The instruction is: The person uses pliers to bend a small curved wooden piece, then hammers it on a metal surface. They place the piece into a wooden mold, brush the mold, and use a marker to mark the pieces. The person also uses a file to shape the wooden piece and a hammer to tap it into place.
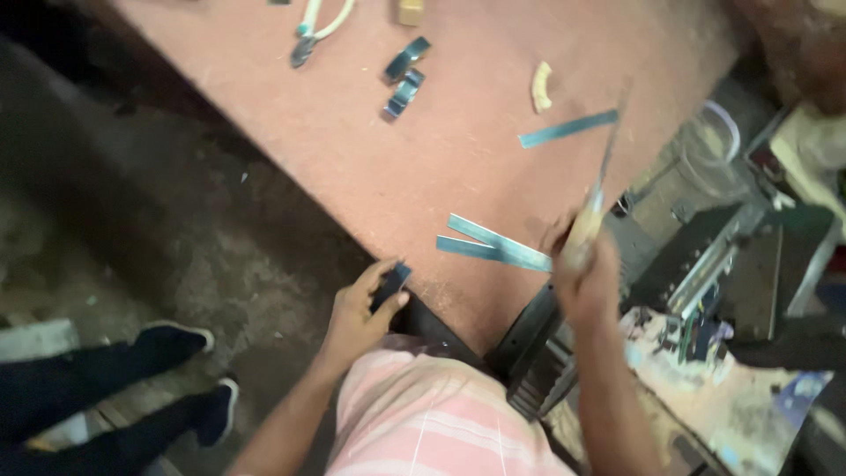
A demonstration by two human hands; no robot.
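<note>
The step in hand looks like working small metal pieces at the near corner of the reddish worktop [370, 167]. The left hand [361, 308] is curled shut around a small dark bent metal piece [390, 286], pressing it against the worktop's near edge. The right hand [586, 278] is closed around the pale wooden handle of a slim tool [599, 189] whose blade blurs upward, so its kind is hard to tell.

The next move probably calls for keeping the piece steady against the edge while the tool meets it squarely.

The piece looks short, folded and bluish-dark. Two flat metal strips [493, 247] lie crossed just beside the right hand; similar bent clips [405, 75] sit towards the far edge.
</note>
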